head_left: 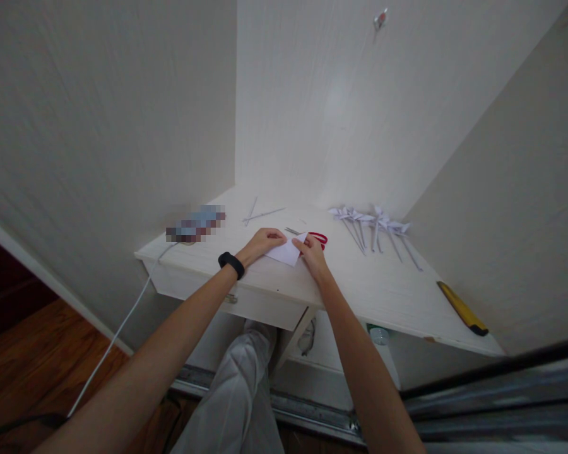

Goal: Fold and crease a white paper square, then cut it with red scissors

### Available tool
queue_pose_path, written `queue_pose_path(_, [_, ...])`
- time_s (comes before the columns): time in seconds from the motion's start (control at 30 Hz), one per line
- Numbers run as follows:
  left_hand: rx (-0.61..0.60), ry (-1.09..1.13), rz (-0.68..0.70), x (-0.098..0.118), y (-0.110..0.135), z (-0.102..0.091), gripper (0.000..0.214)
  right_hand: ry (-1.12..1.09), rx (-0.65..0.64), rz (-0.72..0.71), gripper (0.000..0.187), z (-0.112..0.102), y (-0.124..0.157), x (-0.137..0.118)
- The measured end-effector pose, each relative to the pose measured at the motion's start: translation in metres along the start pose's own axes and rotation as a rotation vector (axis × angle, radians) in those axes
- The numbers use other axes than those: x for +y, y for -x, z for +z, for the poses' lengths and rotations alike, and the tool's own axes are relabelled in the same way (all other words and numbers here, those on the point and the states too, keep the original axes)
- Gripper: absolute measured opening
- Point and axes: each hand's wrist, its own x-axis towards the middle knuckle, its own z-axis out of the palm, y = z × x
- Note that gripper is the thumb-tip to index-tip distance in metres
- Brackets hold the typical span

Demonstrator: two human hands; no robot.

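A white sheet of paper (288, 251), partly folded, lies flat on the white desk (360, 284). My left hand (264, 242) presses on its left edge with the fingers curled over it; a black band sits on that wrist. My right hand (312, 253) holds the sheet's right corner against the desk. Red-handled scissors (318, 238) lie just behind my right hand.
Several folded white paper pinwheels on sticks (373, 227) lie at the back right. Thin rolled paper sticks (260, 214) lie behind the sheet. A yellow utility knife (461, 308) rests at the desk's right edge. A white cable (118, 331) hangs off the left corner. Walls enclose the desk.
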Motion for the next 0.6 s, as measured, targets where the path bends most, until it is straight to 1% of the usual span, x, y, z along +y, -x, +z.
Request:
queue_pose_path(0.2, [-0.003,-0.019,0.016,0.0008,0.0002,0.0000,0.024,-0.015,0.025,-0.029,0.021,-0.0026,-0.0006,0.0018])
queue_pose_path(0.6, [0.013,-0.021,0.028,0.0013,-0.0003,-0.0016,0.025,-0.045,0.184,-0.102,0.020,-0.0090,-0.0001,0.0011])
